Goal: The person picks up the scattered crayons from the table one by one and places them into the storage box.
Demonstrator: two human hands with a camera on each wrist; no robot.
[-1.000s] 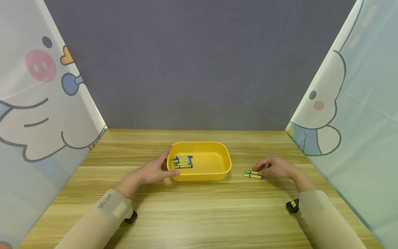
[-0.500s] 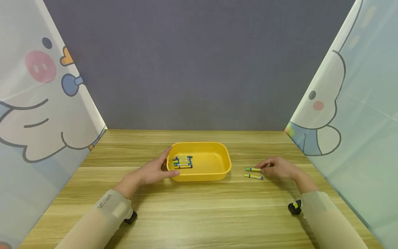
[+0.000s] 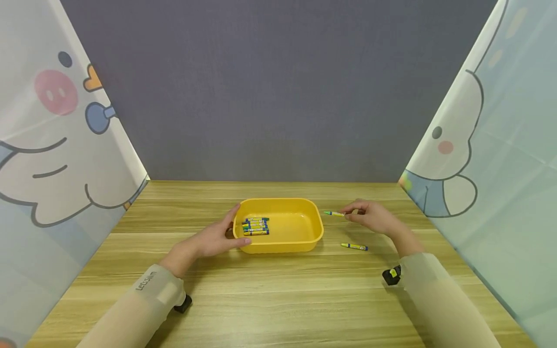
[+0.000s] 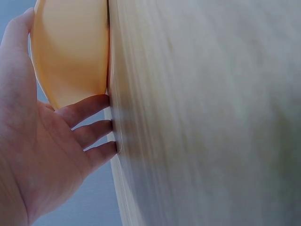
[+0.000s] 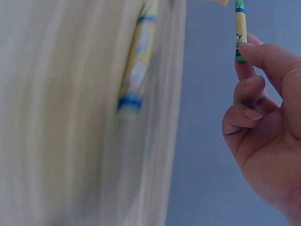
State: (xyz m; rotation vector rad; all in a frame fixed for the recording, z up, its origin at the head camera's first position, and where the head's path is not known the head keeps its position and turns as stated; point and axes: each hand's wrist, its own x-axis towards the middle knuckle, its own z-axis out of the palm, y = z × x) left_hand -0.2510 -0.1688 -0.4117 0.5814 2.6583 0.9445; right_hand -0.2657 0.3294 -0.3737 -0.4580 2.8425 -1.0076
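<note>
A yellow plastic box [image 3: 283,247] sits on the wooden table, with several wrapped crayons [image 3: 256,226] lying side by side at its left end. My left hand [image 3: 214,239] holds that end, thumb at the near rim and index finger by the far corner; in the left wrist view its fingers reach along the box's outer wall [image 4: 73,52]. Right of the box, my right hand [image 3: 370,215] pinches a green crayon [image 3: 333,213] by its rear end, between thumb and fingers, its tip pointing at the box. One yellow-green crayon [image 3: 354,246] lies on the table below this hand.
Wooden table [image 3: 278,299] surrounds the box. A dark grey panel [image 3: 278,96] stands along the back edge, and cartoon-printed sheets [image 3: 56,145] flank the left and right sides. A small black device [image 3: 391,275] sits at the right wrist.
My right hand slid one green crayon away from the other, picked it up, and moved it up and left toward the box. The left hand and the box stayed put.
</note>
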